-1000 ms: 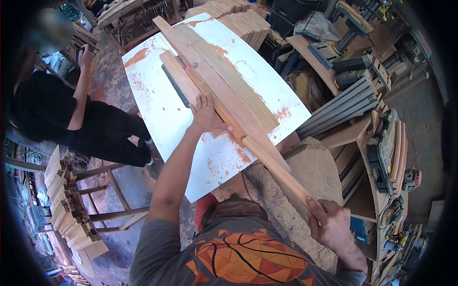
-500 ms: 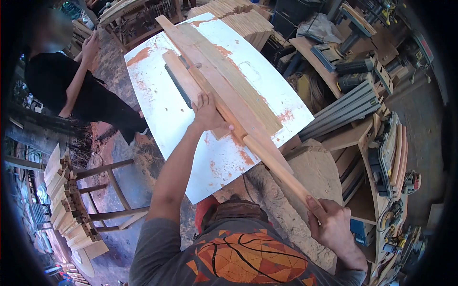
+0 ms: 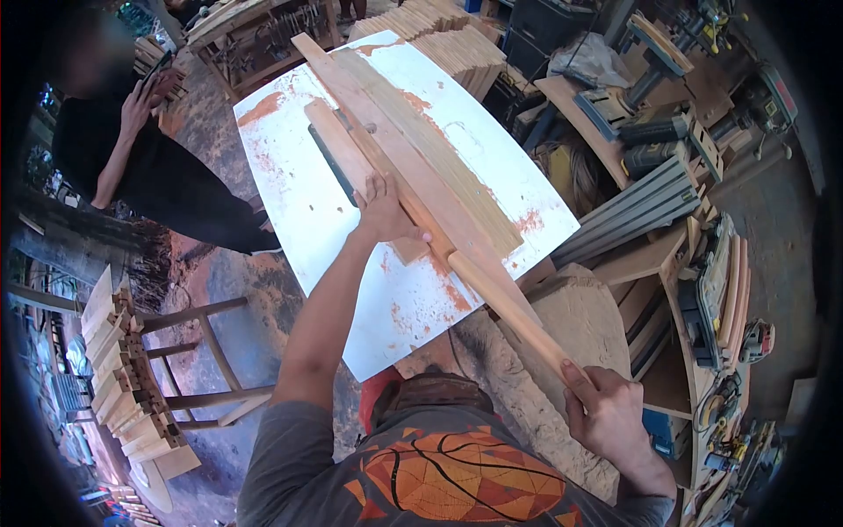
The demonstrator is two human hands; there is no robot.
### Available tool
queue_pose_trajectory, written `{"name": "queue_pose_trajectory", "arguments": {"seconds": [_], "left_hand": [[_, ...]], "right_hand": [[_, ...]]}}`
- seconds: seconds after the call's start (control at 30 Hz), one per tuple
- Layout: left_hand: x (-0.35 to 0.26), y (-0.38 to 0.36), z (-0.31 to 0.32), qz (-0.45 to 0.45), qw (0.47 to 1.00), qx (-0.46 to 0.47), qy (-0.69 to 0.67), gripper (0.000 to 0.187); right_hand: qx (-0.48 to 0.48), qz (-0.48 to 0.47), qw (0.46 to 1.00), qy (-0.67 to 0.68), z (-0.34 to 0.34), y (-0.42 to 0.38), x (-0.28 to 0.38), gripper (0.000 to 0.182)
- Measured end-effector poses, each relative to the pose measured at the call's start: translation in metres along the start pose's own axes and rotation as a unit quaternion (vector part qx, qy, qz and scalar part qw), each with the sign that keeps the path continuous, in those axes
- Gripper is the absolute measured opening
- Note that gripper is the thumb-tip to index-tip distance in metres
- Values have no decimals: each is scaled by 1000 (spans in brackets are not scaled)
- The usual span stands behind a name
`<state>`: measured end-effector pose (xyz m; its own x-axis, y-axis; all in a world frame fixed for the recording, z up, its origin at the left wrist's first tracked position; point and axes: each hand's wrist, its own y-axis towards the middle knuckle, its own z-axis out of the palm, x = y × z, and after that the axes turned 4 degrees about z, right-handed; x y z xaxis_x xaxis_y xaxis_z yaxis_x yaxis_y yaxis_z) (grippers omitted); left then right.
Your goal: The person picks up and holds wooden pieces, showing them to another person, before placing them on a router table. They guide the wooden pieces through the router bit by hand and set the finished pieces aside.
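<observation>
My right hand [image 3: 608,411] is closed around the near end of a long wooden strip [image 3: 505,299]. The strip runs diagonally up onto a white tabletop [image 3: 413,312], along the edge of a wide, flat wooden board [image 3: 404,162]. My left hand [image 3: 384,215] lies spread on a shorter wooden piece [image 3: 338,145] beside the strip. Its thumb reaches the strip's side. A dark slot edge shows at the left of the shorter piece. Reddish sawdust is scattered on the white surface.
A person in black [image 3: 154,167] stands left of the table, holding up a phone [image 3: 160,66]. Stacked wooden pieces [image 3: 448,44] lie behind the table. A shelf [image 3: 672,263] with tools is at right. Wooden parts [image 3: 132,386] rest on a frame at left.
The person at left has shifted, and the phone in their hands is now visible. My hands and the strip look almost unmoved; the view has shifted slightly.
</observation>
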<state>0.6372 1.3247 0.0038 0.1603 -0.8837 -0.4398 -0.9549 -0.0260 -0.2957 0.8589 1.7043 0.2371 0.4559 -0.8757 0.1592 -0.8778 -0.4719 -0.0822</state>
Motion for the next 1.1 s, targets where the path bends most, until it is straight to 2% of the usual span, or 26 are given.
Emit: {"name": "queue_pose_trajectory", "arguments": {"seconds": [0.1, 0.93, 1.1], "left_hand": [[2, 3, -1, -1, 1000, 1, 0, 173], [11, 13, -13, -6, 1000, -2, 6, 172], [21, 21, -7, 9, 999, -25, 21, 172]], "right_hand": [[21, 15, 1000, 7, -3, 2, 3, 45], [-5, -2, 1000, -10, 0, 20, 12, 40], [-3, 1, 1000, -13, -1, 25, 16, 40]]}}
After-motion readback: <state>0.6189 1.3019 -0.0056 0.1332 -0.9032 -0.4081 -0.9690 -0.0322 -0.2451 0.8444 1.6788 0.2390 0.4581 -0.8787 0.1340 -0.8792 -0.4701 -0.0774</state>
